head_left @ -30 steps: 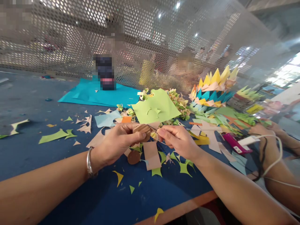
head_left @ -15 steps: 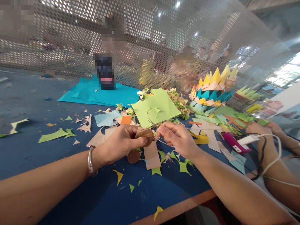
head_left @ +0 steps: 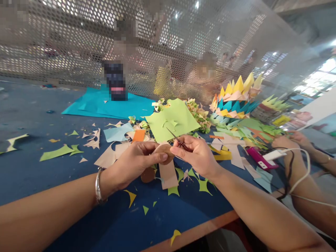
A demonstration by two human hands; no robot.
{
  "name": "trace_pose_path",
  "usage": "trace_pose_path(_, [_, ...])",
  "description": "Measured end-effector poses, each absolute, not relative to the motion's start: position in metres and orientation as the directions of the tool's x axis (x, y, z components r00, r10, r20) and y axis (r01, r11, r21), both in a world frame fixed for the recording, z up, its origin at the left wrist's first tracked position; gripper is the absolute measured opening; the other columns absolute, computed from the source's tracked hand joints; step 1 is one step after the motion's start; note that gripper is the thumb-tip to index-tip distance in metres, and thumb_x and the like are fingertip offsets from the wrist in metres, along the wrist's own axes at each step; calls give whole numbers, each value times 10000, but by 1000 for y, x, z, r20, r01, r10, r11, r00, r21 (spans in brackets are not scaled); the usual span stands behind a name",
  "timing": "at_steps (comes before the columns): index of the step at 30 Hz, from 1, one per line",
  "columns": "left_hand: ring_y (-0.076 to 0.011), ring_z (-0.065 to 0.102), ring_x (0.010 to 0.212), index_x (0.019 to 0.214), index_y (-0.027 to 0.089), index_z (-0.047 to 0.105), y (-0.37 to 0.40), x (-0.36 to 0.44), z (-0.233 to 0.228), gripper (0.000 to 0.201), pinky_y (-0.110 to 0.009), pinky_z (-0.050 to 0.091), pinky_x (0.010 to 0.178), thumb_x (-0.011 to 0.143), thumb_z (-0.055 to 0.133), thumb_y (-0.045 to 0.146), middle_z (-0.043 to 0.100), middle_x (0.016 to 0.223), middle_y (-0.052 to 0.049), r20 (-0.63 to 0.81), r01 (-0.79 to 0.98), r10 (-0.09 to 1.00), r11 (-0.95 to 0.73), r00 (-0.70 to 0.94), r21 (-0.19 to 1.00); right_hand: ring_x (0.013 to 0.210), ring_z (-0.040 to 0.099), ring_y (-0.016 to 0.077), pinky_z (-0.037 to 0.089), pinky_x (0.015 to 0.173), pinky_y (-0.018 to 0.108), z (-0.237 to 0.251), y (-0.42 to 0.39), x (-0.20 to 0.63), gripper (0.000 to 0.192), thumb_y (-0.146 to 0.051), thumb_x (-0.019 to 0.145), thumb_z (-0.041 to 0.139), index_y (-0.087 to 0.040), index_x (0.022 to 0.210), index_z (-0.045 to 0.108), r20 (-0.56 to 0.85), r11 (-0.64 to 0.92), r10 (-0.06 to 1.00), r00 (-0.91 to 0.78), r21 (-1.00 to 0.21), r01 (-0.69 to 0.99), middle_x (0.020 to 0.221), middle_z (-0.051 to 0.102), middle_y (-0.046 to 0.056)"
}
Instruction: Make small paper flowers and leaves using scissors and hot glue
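Observation:
My left hand [head_left: 140, 159], with a silver bangle on its wrist, pinches a flat, rounded brown piece [head_left: 169, 157] between thumb and fingers. Its material is unclear. My right hand [head_left: 193, 152] is closed on a thin, dark, pointed tool [head_left: 175, 135] whose tip points up and left; the fingers cover the rest, and I cannot tell whether it is tweezers or scissors. Right fingertips meet the brown piece's right edge. Below my left hand lies a brown disc [head_left: 147, 174], beside a pale pink paper strip [head_left: 168, 176]. Behind both hands rests a light green sheet [head_left: 170, 120].
Blue paper sheets [head_left: 105, 105] lie at the back by a perforated metal screen [head_left: 86, 38]. A layered folded-paper piece [head_left: 236, 101] stands back right. Paper scraps cover much of the blue table [head_left: 78, 210]. Right, another person's forearm [head_left: 301, 171] is near a magenta power bank [head_left: 259, 159] and cables.
My right hand has moved slightly left against the brown piece, and the tool has turned so its tip rises higher. The brown piece now shows more of its flat face.

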State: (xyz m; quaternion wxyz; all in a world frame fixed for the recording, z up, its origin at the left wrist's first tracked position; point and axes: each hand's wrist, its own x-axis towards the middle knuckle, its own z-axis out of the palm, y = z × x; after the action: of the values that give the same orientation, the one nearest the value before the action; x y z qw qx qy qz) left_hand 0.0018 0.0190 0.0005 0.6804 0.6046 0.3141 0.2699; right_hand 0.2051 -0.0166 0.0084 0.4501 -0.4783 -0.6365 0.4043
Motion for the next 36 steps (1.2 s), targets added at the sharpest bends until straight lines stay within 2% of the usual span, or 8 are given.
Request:
trace_pose_path(3, [-81,469,394,790,165,663,15,4,-2,300,-216,362,372,819,745,452,570,622,30,-138,-97,768,252,626,963,601,376,100,296,536,257,7,-17,205,296,-436,853,733,-173,829,598,203,228,971,-125,-944,237,683,475,-37])
trace_pose_path(5, [-76,464,397,802,164,676,13,5,-2,285,-213,368,375,841,730,441,612,645,13,-124,-154,777,274,617,949,587,361,96,283,524,256,7,-18,204,305,-444,855,739,-179,818,591,216,242,968,-129,-943,229,667,457,-45])
trace_pose_path(9, [-115,582,549,846,168,740,14,5,1,209,-220,463,486,850,730,376,735,777,-47,-4,-166,827,118,562,979,523,289,83,226,474,259,5,-16,208,336,-492,888,707,-188,804,593,232,266,951,-202,-950,162,606,378,-71])
trace_pose_path(13, [-147,618,658,804,179,763,19,3,4,168,-237,510,593,847,713,333,730,722,-34,98,-116,841,-42,532,992,496,234,82,172,450,272,5,-16,212,374,-532,933,641,-187,790,615,208,251,949,-239,-953,168,586,321,-77])
trace_pose_path(17, [-142,588,637,775,177,759,20,2,4,172,-237,492,573,841,709,328,706,703,-26,146,-106,825,-105,546,989,476,219,79,169,439,273,10,-17,211,378,-520,932,649,-187,757,617,186,244,944,-271,-949,198,559,299,-86])
trace_pose_path(25, [-145,569,640,765,163,752,18,1,5,167,-232,466,541,816,735,321,692,715,-32,161,-123,812,-110,561,986,470,262,70,191,435,266,14,-20,209,399,-499,937,648,-185,701,581,185,257,938,-293,-938,232,573,342,-76])
trace_pose_path(31, [-97,486,444,812,165,741,18,-1,1,210,-238,430,416,833,728,374,647,680,-8,78,-126,784,0,615,992,488,257,79,187,445,266,10,-20,212,407,-511,943,636,-189,703,576,164,236,941,-297,-944,228,572,316,-76])
trace_pose_path(36, [-104,516,479,807,169,750,18,-1,1,174,-239,443,431,826,733,340,661,723,-17,104,-139,784,-22,612,990,493,262,81,196,454,272,10,-21,213,426,-515,955,618,-195,683,545,177,254,937,-302,-937,239,567,300,-77])
